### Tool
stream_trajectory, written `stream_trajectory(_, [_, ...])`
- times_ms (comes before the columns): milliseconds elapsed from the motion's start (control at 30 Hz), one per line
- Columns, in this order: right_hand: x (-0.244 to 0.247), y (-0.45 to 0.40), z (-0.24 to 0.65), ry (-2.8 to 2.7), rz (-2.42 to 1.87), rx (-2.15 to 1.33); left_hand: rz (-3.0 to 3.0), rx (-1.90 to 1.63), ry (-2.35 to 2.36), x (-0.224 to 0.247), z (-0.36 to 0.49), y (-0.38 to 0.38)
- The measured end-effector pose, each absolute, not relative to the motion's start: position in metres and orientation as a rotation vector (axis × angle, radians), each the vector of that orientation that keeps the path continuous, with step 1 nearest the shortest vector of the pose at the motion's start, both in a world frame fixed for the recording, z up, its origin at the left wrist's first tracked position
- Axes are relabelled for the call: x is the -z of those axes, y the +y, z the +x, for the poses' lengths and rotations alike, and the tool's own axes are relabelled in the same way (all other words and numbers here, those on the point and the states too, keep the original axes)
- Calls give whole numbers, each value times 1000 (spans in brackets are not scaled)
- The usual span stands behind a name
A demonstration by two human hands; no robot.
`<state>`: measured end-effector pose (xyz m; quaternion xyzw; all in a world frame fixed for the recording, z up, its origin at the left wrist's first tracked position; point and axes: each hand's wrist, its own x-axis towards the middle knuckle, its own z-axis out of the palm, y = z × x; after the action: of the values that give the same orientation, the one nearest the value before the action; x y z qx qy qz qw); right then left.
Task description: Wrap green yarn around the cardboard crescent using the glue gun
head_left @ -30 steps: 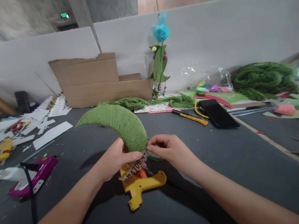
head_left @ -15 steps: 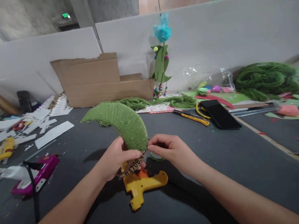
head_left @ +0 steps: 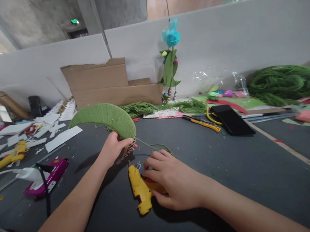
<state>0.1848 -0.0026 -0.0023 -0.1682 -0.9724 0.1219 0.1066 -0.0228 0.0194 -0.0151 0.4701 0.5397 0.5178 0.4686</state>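
Observation:
My left hand is closed on the bare cardboard end of a crescent wrapped in green yarn. Printed black characters show on that bare end. A loose strand of green yarn trails from the wrapped edge to the right, towards the table beyond my right hand. My right hand has its fingers and thumb around the handle of a yellow hot glue gun. The gun lies on the dark table, its nozzle pointing up towards the cardboard end; the hand hides most of the handle.
A purple power strip and another yellow glue gun lie at left, near white scraps. Behind stand cardboard and a hanging blue flower. A yellow cutter, black phone and green yarn pile are at right.
My right hand has left the yarn at the crescent's edge and come down onto the glue gun, which has turned. My left hand has carried the crescent leftward and slightly up.

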Motion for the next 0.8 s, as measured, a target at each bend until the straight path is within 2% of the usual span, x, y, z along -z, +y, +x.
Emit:
stream_trajectory(133, [8, -4, 183, -2948, -484, -272, 1137, -1284, 1334, 18, -29, 25])
stream_trajectory(300, [14, 2, 185, -2905, -665, -198, 1114, -1292, 1352, 21, -32, 28])
stream_trajectory(500, [13, 15, 190, -2420, -1003, -537, 1079, -1305, 1334, 20, -32, 27])
stream_trajectory(667, [17, 24, 190, -1992, -989, -1071, 1057, -1263, 1259, 21, -23, 22])
stream_trajectory(800, [15, 25, 190, -1865, -1086, -1211, 1032, -1246, 1170, 22, -18, 20])
